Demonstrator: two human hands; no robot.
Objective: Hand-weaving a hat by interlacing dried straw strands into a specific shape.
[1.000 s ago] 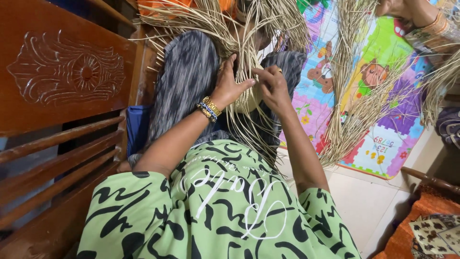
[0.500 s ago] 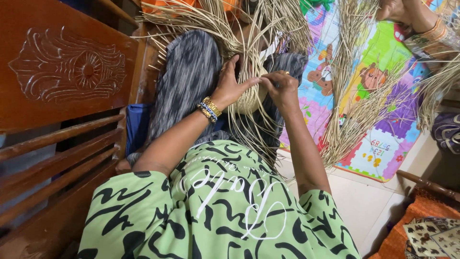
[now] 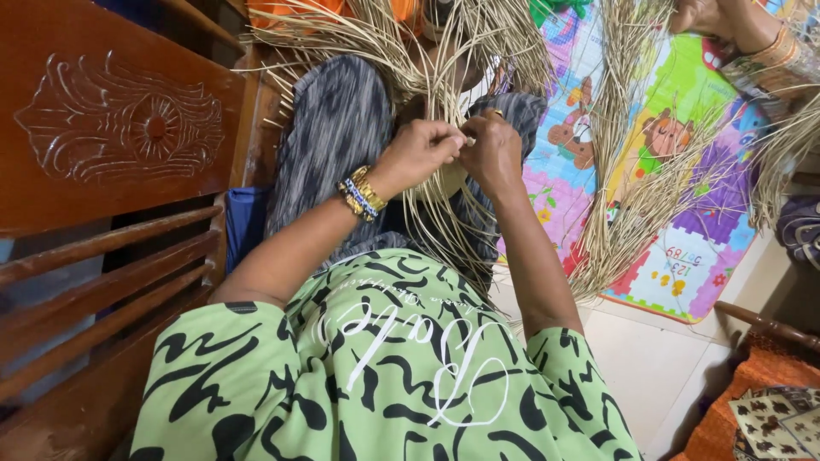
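— What's in the hands?
— Left hand and right hand meet, fingers pinched shut on pale straw strands of a half-woven piece over the lap; which strand, I can't quite tell.
— Risk?
— A brittle strand could snap if bent sharply.
— Any signs?
— Right of them, a colourful cartoon floor mat

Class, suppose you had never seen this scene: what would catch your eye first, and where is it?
First, the left hand and right hand, pinched together at the centre on pale straw strands that fan out above and hang below them. Next, the bright cartoon play mat on the floor at right, and the carved wooden bench at left.
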